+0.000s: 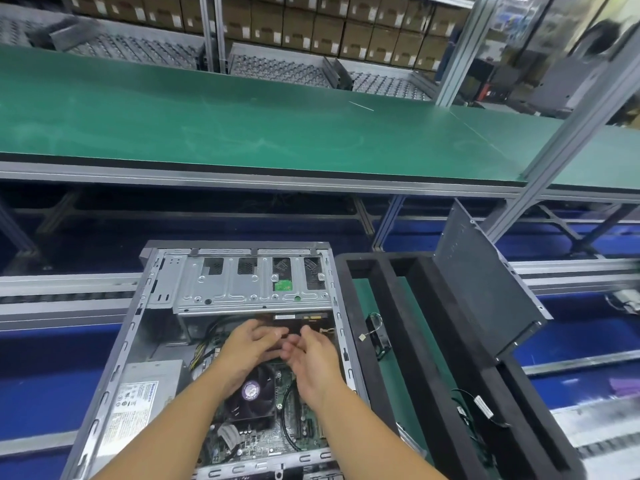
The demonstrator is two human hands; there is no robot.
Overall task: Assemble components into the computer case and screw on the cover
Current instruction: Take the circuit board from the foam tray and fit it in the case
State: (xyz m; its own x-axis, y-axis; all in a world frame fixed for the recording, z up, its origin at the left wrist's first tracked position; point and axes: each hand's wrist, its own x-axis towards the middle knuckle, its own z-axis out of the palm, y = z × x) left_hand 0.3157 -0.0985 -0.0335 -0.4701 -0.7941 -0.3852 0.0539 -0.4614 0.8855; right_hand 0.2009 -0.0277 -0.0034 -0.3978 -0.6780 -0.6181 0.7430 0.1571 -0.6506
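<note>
grey steel case [239, 244]: the computer case lies on its side at 6 o'clock in our view, open face up, so we look straight into it
drive cage [242, 289]: silver sheet metal, fills the 12 o'clock end of the case
power supply [138, 403]: silver box with a label, sits at 8 o'clock inside the case
cpu fan [251, 393]: dark with a purple sticker, on the motherboard [294, 431] just below our wrists
left hand [247, 348]: reaches in over the fan, fingers stretched toward 2 o'clock at a dark part [294, 326] just under the drive cage
right hand [311, 362]: close beside the left at its 3 o'clock, thumb up, fingers bent in toward the same dark part
grip: both hands are blurry, so we honestly can't tell if either one has hold of anything
cover panel [485, 289]: off the case, standing tilted in the black foam tray [408, 341] at 3 o'clock of the case
small fan [379, 336]: loose with its wire, on the green mat inside that tray
green bench [242, 126]: runs across at 12 o'clock, with cardboard boxes [311, 26] stacked behind it
</note>
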